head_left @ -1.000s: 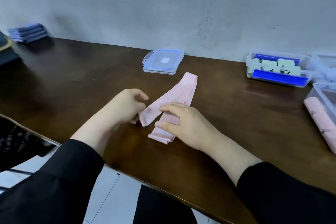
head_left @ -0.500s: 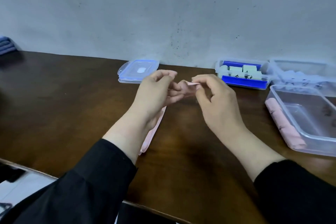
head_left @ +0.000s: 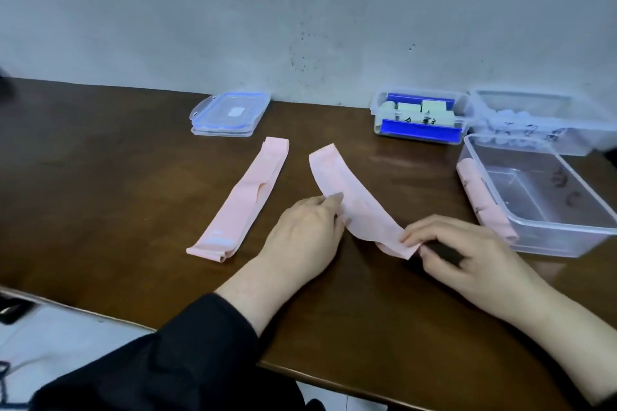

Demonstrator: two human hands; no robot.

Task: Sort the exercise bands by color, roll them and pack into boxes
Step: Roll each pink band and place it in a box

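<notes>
The spare pink band (head_left: 242, 198) lies flat on the table (head_left: 100, 177) at about ten o'clock from my left hand (head_left: 305, 237), well apart from it, one edge folded over along its middle. If I roll it like that later, I judge the crease would make a lumpy roll.

The risk sits with the pink band I am working (head_left: 354, 200), which runs from twelve o'clock down toward four o'clock between my hands. It is thin and curls up at the far end; if I start the roll with that end loose, it could go crooked and cone out, or spring open when I let go.

My left hand lies on the band's left edge, fingers loosely curled, fingertips (head_left: 335, 198) touching it; I cannot tell whether the thumb pinches underneath. My right hand (head_left: 467, 253) is closed on the near end, thumb and fingers pinching the corner.

At two o'clock from my right hand stands the clear box (head_left: 541, 245), with a pink roll (head_left: 480, 197) seen at its left wall. A clumsy drop could knock that roll loose.
</notes>
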